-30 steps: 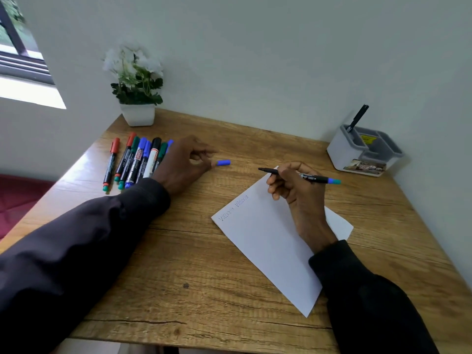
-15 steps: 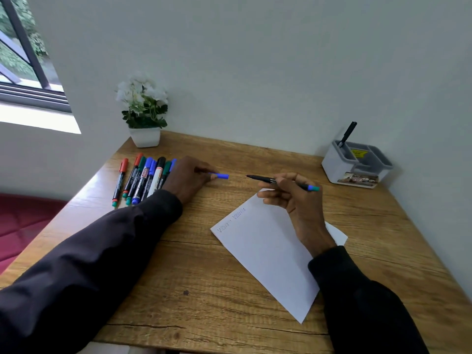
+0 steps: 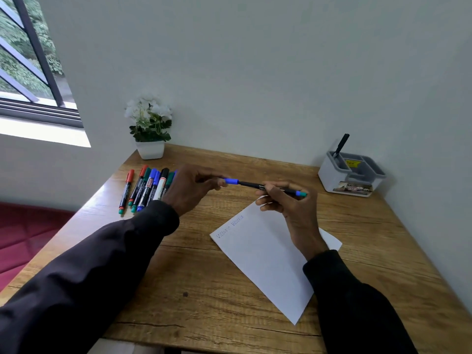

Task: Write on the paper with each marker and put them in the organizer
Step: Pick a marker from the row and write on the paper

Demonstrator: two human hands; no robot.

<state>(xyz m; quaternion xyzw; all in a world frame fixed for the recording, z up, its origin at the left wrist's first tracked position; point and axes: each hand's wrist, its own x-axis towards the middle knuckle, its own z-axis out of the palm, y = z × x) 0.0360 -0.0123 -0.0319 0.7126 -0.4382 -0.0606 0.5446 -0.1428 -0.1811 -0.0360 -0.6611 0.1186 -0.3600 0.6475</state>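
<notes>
Blue cap (image 3: pixel 231 181), lifted off the counter (image 3: pixel 204 290), is apparently being pushed by the pinching left hand (image 3: pixel 190 190) onto the marker (image 3: pixel 251 184) gripped by the right hand (image 3: pixel 287 201), readying it for the organizer (image 3: pixel 329 175).

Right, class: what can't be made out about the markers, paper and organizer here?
Head view only.
Writing on the paper: too small to read.
Marker row: right end hidden by the left hand, count unsure.
Organizer: label blurred, compartment floors hidden by its walls.

Black marker (image 3: pixel 251 184), blue cap (image 3: pixel 231 181) at its tip, level near the paper (image 3: pixel 265 254)
</notes>
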